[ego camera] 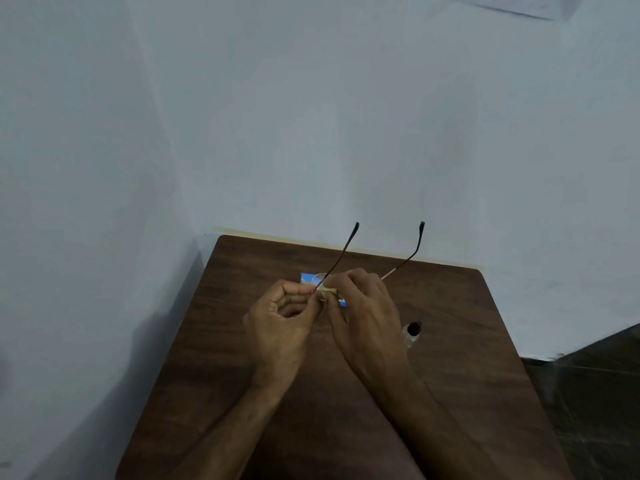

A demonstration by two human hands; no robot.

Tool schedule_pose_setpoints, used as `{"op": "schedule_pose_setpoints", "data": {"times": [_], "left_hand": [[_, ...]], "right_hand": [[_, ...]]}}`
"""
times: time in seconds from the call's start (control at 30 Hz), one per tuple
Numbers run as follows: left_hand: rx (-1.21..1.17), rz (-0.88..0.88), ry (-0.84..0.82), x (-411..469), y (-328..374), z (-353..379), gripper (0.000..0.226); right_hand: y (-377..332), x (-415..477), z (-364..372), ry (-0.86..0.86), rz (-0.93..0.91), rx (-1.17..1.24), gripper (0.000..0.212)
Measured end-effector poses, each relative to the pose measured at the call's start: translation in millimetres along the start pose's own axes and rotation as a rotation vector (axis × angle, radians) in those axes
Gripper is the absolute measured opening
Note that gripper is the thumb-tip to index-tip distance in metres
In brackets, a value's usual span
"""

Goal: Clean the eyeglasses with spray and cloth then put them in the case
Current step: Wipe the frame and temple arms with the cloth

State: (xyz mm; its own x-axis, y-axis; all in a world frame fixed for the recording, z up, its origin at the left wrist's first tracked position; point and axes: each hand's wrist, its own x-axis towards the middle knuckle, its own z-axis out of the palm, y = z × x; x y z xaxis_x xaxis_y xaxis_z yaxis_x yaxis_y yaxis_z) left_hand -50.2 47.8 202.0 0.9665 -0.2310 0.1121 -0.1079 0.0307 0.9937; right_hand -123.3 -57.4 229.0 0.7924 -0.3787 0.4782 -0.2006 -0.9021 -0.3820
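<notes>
Thin-framed eyeglasses [341, 254] are held above the brown wooden table [450, 306], their two dark-tipped arms pointing up and away from me. My left hand [282, 323] pinches the frame at its left edge. My right hand [363, 306] presses a small yellowish cloth [329, 290] against a lens and covers most of the front. A blue object [306, 278], possibly the case, lies on the table behind my hands, mostly hidden. A small clear spray bottle [412, 334] with a black cap stands just right of my right wrist.
The table sits in a corner, with pale walls close on the left and behind. Dark floor [595, 393] shows past the table's right edge. A sheet of paper [512, 3] hangs high on the wall.
</notes>
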Motion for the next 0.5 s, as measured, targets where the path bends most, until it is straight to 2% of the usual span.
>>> {"op": "schedule_pose_setpoints", "data": {"times": [0.07, 0.2, 0.33, 0.4, 0.5], "left_hand": [[0.001, 0.002, 0.006, -0.2, -1.2, -1.3, 0.018], [0.025, 0.063, -0.022, -6.0, -1.0, 0.2, 0.017], [0.065, 0.148, -0.043, -7.5, 2.9, -4.5, 0.018], [0.114, 0.189, -0.046, -7.6, 2.2, -7.0, 0.019], [0.145, 0.237, -0.055, -10.5, 1.5, -6.2, 0.019]], "right_hand": [[1.8, -0.1, -1.4, -0.004, -0.016, 0.082, 0.013], [1.4, 6.2, -2.3, 0.057, 0.001, -0.033, 0.018], [-0.5, 7.6, -4.4, 0.06, -0.016, 0.176, 0.023], [6.4, 10.5, -4.1, 0.09, -0.029, 0.173, 0.022], [10.2, 11.9, -4.3, 0.116, 0.049, 0.17, 0.021]]}}
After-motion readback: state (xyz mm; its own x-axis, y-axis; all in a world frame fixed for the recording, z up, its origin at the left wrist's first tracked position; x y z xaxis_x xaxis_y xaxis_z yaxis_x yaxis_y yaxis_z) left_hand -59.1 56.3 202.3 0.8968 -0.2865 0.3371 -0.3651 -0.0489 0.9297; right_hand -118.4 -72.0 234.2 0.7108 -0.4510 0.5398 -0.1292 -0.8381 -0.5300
